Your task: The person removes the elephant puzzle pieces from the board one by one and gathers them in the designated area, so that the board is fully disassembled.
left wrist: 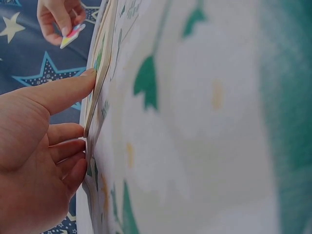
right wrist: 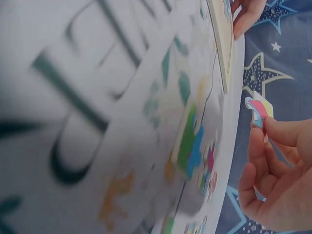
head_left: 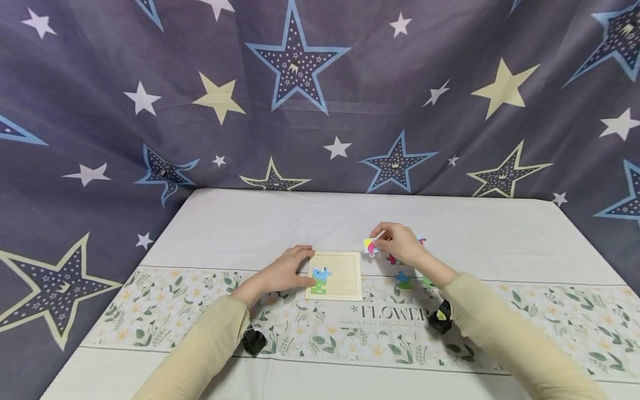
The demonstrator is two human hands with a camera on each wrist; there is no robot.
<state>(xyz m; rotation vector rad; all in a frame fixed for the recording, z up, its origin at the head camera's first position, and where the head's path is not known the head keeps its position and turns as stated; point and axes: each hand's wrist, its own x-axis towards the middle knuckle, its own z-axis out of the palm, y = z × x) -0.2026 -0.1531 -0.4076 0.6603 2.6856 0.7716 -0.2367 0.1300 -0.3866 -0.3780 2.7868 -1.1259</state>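
Note:
In the head view a square wooden puzzle tray [head_left: 345,276] lies on the table, with blue and green puzzle pieces [head_left: 320,283] fitted along its left side. My left hand [head_left: 282,272] rests at the tray's left edge; in the left wrist view its thumb [left wrist: 73,90] lies straight on the tray, the other fingers against the edge. My right hand [head_left: 402,243] pinches a puzzle piece [head_left: 370,246] between thumb and fingertips, raised to the right of the tray. This piece [right wrist: 261,108] shows yellow, pink and blue in the right wrist view.
Right of the tray, partly beneath my right hand, lie several loose pieces, among them a blue-and-green one [head_left: 402,279] and a red one [head_left: 392,259]. A floral printed band crosses the white tablecloth [head_left: 250,222]. A star-patterned curtain [head_left: 320,133] hangs behind the table.

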